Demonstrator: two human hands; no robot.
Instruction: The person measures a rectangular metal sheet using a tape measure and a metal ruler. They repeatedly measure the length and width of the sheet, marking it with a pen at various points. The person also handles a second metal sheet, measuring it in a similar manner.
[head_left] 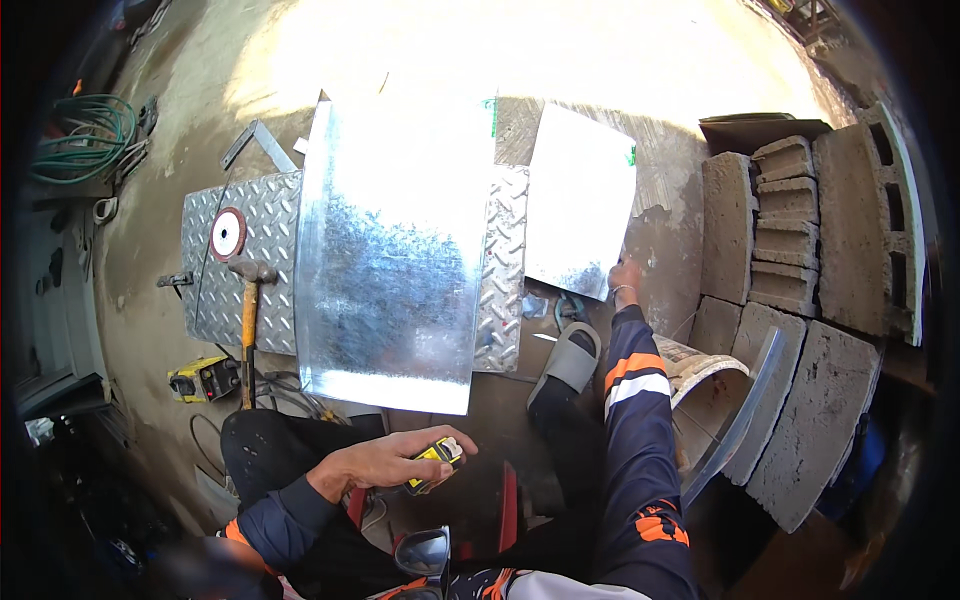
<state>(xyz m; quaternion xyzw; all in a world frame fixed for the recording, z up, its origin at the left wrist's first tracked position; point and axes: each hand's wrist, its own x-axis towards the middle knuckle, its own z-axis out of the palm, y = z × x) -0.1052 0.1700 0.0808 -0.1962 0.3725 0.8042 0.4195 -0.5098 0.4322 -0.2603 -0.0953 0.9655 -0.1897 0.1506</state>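
Concrete floor: sm. metal sheet, by R edge of tread plate, is touched by R hand (grip unclear); tape measure is clasped in L hand. Prob. positioning; steady hold req'd next.

- Floor: tan-grey, concrete-like, stained and scuffed.
- Light: strong sun bleaches floor's far edge; nearer stretch in shade.
- Floor's right edge: rough grey-brown concrete blocks, stacked, some hollow.
- Floor's left edge: coiled green hose; nearer, a pale grey structure, kind unclear.
- Near left corner: deep shadow, details lost.
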